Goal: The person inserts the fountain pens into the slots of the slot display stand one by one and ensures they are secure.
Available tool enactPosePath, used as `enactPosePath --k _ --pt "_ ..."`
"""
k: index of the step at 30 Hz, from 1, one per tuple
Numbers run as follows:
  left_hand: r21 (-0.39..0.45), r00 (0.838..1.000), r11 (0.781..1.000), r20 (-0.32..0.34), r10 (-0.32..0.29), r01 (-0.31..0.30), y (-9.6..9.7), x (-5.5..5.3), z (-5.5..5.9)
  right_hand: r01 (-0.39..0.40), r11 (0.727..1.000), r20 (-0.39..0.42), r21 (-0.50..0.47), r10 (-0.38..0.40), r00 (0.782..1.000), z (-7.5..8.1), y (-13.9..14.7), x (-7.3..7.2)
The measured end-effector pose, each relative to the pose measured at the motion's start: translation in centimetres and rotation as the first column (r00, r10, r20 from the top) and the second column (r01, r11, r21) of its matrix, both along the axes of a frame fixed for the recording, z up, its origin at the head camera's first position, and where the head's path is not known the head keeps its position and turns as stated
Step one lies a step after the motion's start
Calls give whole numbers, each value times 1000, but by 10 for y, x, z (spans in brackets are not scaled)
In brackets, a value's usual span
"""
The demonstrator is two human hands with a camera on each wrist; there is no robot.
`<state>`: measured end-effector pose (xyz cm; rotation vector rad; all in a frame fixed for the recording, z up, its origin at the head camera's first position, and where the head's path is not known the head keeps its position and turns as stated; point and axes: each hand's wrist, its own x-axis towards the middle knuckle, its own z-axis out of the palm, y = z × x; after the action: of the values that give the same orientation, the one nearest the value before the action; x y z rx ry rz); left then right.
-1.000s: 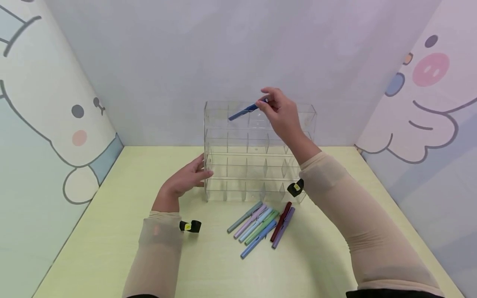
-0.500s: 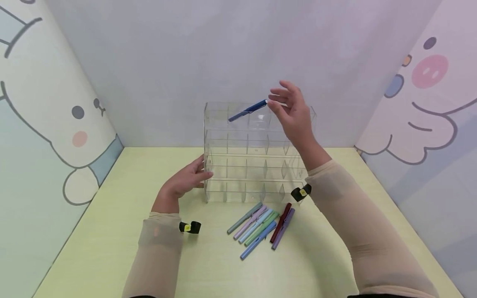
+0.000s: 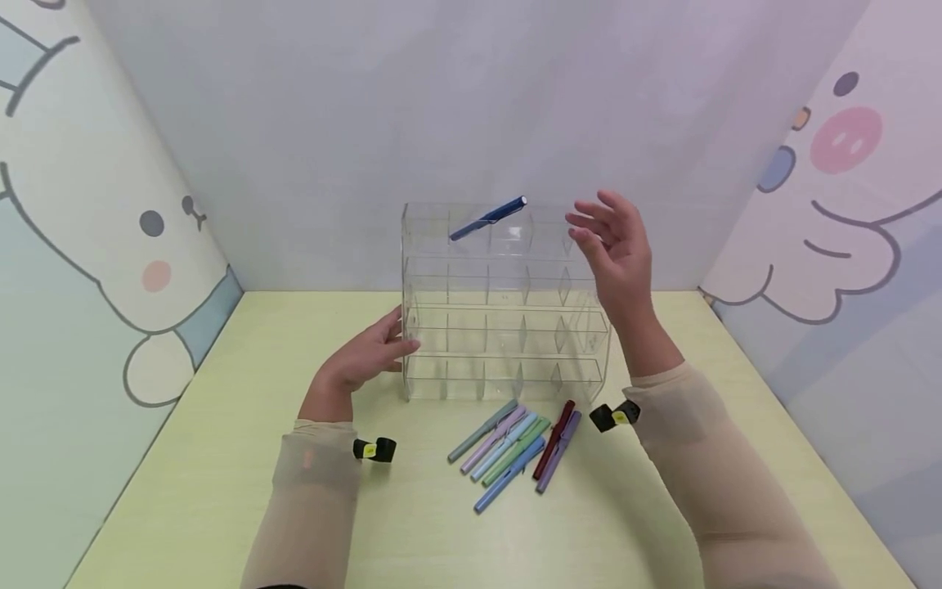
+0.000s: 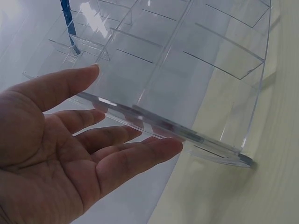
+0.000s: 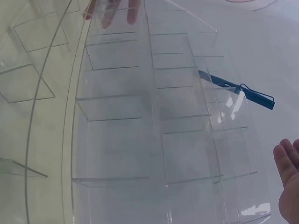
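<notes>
Left hand (image 3: 368, 352): fingers loosely extended, placed against the left side of the clear rack (image 3: 464, 389); nothing was clasped. Dark blue pen (image 3: 489, 218), one: propped aslant in the rack's top row, upper end tipped rightward. Pens (image 3: 517, 452), seven, assorted colours: laid on the table (image 3: 199, 458) before the rack. Right hand (image 3: 621, 254): held at the rack's upper right, fingers slightly bent; nothing was grasped.
</notes>
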<state>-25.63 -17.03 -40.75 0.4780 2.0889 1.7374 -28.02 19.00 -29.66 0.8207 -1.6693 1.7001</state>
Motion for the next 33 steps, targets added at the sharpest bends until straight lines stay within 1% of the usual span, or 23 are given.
enactPosePath --k 6,13,18,25,33 --pt "-6 1000 1000 2 -3 3 0 1 1 -66 991 9 -117 67 998 -17 11 15" --pt "-12 1000 1000 3 0 0 -1 1 0 -85 981 -10 -172 85 996 -40 24 33" --pt "-16 1000 1000 6 0 0 -1 0 -1 -121 968 -3 -220 124 992 -56 33 42" --pt "-8 1000 1000 10 -8 8 -1 -1 -3 -126 963 32 -238 137 990 -73 41 49" --pt "-19 1000 1000 6 1 0 -2 0 0 -138 971 50 -197 151 987 -79 47 50"
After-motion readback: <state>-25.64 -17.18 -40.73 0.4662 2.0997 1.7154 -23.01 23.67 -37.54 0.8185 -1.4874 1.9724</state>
